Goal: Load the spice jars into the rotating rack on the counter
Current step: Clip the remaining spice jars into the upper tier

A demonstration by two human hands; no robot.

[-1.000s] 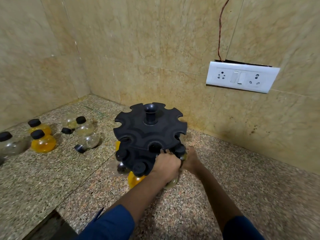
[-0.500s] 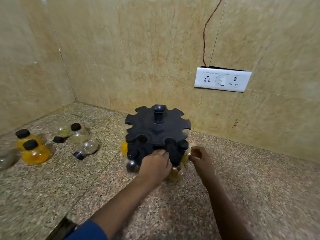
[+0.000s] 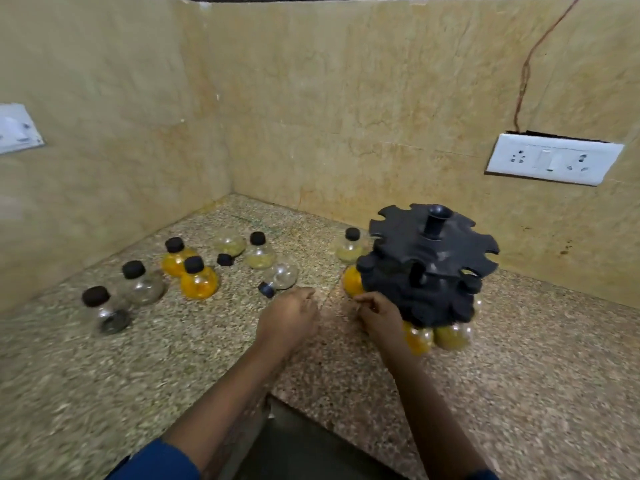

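Hands hover low over the granite counter (image 3: 519, 358), both in front of the black rotating rack (image 3: 429, 268), which stands to the right near the back wall. The left hand (image 3: 291, 315) hangs with loosely curled fingers and grasps nothing; it is near a clear jar lying on its side (image 3: 280, 276), apart from it. The right hand (image 3: 379, 315) sits just beside the rack's lower tier with fingers curled inward; blur hides whether it pinches anything or touches the rack.

Jars hang in the lower tier: an orange jar (image 3: 417, 339) and a yellowish jar (image 3: 452, 336) at the front, and another orange one (image 3: 352, 282) at the left edge. The upper tier's slots show no jars.

On the counter, a capped pale jar (image 3: 349, 245) stands just beside the rack. Further left stand a second pale jar (image 3: 259, 252), an uncapped jar (image 3: 229, 243) with a loose black cap (image 3: 225, 260) near it, two orange-filled jars (image 3: 198, 280) and two clear capped jars (image 3: 140, 285).

A white socket plate (image 3: 552, 162) is on the wall above the rack.
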